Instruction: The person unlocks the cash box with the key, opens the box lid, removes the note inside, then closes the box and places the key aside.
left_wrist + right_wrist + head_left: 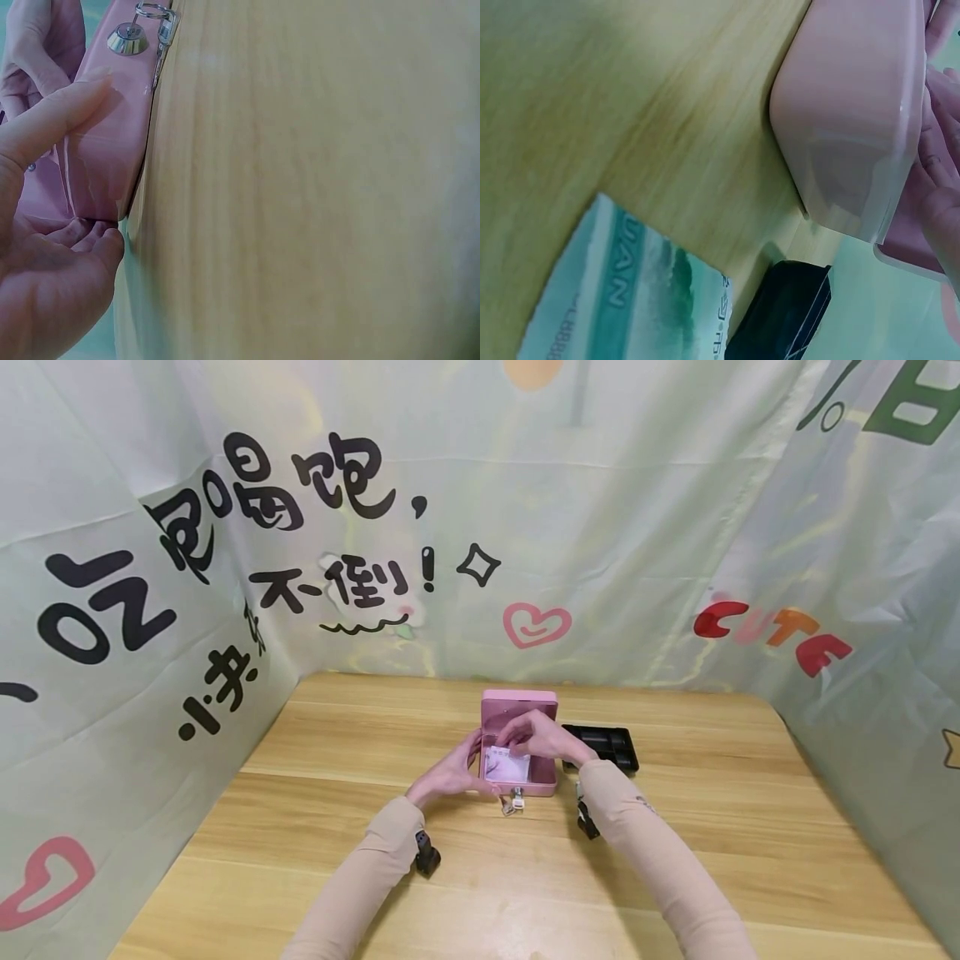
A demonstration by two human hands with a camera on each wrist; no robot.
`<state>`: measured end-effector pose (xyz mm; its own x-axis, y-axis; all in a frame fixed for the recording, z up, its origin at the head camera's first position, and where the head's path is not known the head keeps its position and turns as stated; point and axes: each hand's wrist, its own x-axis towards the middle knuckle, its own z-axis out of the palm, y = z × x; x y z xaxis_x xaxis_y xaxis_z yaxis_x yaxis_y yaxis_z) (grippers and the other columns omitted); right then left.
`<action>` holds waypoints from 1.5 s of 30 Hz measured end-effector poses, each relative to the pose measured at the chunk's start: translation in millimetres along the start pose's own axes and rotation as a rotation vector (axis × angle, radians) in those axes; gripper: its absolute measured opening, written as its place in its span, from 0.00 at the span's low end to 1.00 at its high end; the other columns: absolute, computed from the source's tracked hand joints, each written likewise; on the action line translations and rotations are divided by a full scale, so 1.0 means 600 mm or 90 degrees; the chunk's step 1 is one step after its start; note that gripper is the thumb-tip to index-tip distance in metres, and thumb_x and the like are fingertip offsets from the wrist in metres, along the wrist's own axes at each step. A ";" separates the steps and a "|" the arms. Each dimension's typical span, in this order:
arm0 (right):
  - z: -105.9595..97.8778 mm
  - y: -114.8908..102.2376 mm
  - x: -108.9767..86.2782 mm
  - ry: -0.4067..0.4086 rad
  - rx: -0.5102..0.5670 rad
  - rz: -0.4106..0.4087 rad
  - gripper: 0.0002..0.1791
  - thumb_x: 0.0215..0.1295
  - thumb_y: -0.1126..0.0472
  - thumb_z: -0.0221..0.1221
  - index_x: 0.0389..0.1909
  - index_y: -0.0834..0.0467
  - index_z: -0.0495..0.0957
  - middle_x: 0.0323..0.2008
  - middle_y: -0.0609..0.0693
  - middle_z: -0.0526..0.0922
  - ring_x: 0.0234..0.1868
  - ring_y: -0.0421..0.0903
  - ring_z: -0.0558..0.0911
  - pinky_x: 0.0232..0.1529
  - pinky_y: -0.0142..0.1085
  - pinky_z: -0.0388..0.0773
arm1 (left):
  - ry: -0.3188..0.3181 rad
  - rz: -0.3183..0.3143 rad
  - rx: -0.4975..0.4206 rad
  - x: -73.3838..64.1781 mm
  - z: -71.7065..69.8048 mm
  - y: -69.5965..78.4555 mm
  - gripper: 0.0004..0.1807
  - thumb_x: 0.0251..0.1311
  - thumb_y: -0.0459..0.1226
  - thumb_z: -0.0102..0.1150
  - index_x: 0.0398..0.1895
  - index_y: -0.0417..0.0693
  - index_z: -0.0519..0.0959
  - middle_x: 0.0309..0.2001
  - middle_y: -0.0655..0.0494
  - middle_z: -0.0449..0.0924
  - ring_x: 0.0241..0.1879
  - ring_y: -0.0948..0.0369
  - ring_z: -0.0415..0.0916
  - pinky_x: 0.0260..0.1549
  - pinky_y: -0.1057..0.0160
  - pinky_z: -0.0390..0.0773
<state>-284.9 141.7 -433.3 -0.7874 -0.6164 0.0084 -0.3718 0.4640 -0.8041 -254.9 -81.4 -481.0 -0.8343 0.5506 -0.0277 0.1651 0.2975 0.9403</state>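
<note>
A pink metal cash box [540, 788] stands on the table with its lid [519, 696] raised. A key sits in its round front lock [127, 39], and a ring with more keys [508, 805] hangs from it. My left hand [452, 771] grips the box's front left corner, thumb along the front and fingers round the side. Inside the box lies a pale purplish printed note [507, 765]. My right hand [542, 737] reaches into the box, fingers bent down at the note's far edge. Its fingertips are partly hidden, and I cannot tell whether they pinch the note.
A black compartment tray [621, 747] lies on the table just right of the box, partly behind my right wrist. The right wrist view shows a green banknote [649, 289] on the wood beside the box. Printed fabric curtains [600, 543] close in the table's back and sides.
</note>
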 end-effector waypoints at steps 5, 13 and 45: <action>0.001 0.008 -0.002 0.003 -0.007 -0.016 0.13 0.58 0.77 0.63 0.44 0.68 0.85 0.44 0.64 0.88 0.44 0.53 0.87 0.47 0.37 0.86 | 0.002 -0.004 0.006 -0.001 0.000 0.001 0.66 0.40 0.29 0.78 0.81 0.45 0.45 0.81 0.43 0.50 0.80 0.45 0.48 0.80 0.42 0.48; 0.000 0.004 -0.013 0.016 -0.030 -0.007 0.15 0.57 0.77 0.64 0.47 0.69 0.84 0.45 0.64 0.88 0.43 0.53 0.88 0.48 0.39 0.88 | -0.002 0.005 -0.006 -0.001 0.000 0.002 0.65 0.42 0.29 0.78 0.81 0.43 0.45 0.80 0.41 0.50 0.79 0.42 0.49 0.79 0.40 0.49; -0.003 -0.015 -0.052 0.230 0.018 0.049 0.08 0.63 0.71 0.63 0.42 0.67 0.84 0.38 0.62 0.87 0.33 0.47 0.84 0.31 0.30 0.82 | 0.007 -0.022 0.024 -0.002 -0.001 0.004 0.65 0.40 0.32 0.79 0.81 0.42 0.45 0.80 0.40 0.51 0.79 0.43 0.49 0.79 0.39 0.49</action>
<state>-257.8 158.2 -425.2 -0.9369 -0.3141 0.1532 -0.2959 0.4796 -0.8261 -253.6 -81.8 -478.4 -0.8454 0.5312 -0.0556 0.1563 0.3457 0.9252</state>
